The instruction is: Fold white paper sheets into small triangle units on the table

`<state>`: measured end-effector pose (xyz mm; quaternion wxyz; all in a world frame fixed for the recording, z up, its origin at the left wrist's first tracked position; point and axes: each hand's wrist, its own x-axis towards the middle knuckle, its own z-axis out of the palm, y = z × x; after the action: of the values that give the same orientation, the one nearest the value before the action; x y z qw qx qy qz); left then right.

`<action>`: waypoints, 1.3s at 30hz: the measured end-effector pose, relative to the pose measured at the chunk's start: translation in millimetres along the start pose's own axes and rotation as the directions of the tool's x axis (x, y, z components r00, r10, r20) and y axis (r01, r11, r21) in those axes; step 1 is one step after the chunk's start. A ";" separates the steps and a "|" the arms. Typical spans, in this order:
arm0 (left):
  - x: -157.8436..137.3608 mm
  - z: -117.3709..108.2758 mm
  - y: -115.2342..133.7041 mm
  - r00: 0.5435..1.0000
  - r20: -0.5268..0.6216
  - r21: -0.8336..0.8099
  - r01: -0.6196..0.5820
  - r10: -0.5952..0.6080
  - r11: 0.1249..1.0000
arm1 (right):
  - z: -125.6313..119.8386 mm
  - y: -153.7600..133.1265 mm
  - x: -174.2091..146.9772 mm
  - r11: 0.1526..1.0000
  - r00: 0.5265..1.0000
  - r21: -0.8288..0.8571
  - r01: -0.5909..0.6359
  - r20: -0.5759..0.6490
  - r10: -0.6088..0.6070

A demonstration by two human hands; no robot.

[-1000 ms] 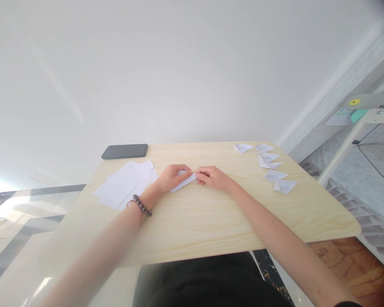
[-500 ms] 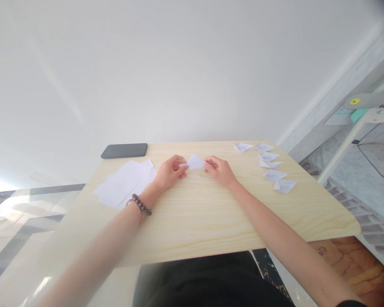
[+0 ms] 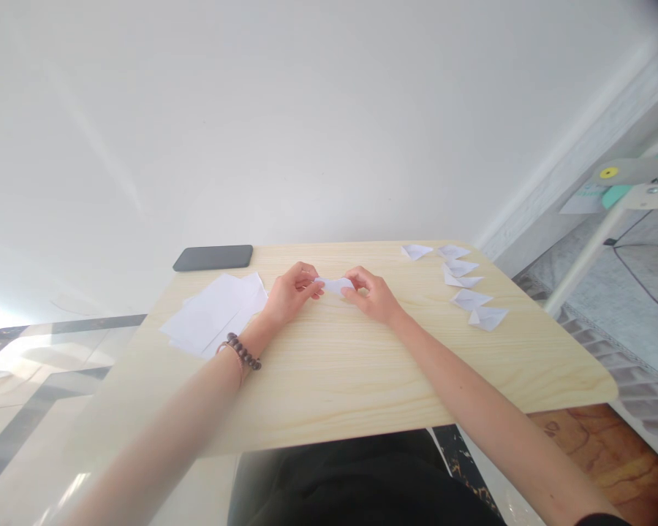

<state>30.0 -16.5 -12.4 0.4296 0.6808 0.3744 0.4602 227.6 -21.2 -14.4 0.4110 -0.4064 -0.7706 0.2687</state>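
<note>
Between my two hands is a small piece of folded white paper (image 3: 335, 286), held just over the middle of the table. My left hand (image 3: 295, 292), with a dark bead bracelet at its wrist, pinches the paper's left end. At the other end my right hand (image 3: 371, 294) is closed on it, thumb in front and fingers behind. The fingertips hide both ends of the paper. Several folded white paper shapes (image 3: 488, 317) lie in a loose column on the right side of the table.
Loose white sheets (image 3: 202, 314) overlap on the left of the pale wooden table (image 3: 329, 387). A dark phone (image 3: 213, 257) lies at the back left corner. The white wall (image 3: 329, 131) rises directly behind the table. To the right stands a metal frame (image 3: 592, 248).
The paper's raised peak has dropped, so its top edge now looks lower and dips in the middle. My right hand has shifted slightly left; my left hand has barely moved.
</note>
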 end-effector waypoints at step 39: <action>1.6 -7.4 1.4 0.955 0.063 0.479 -0.285 0.291 0.831 | 1.0 -5.5 -1.1 0.999 0.989 -0.033 -0.023 -0.149 0.017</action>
<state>23.7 -13.8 -9.0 0.1696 0.8117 0.3731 0.4161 224.9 -25.1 -11.2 0.4573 -0.4400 -0.7383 0.2284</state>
